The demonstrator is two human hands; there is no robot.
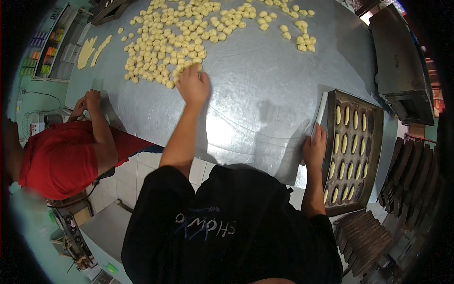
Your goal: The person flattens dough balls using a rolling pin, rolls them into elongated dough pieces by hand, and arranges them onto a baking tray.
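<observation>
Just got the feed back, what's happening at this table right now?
A person in a black shirt reaches the left hand into a spread of small pale dough pieces on the grey metal table. The right hand rests at the edge of a dark baking tray holding rows of shaped dough. A co-worker in red works alongside.
</observation>
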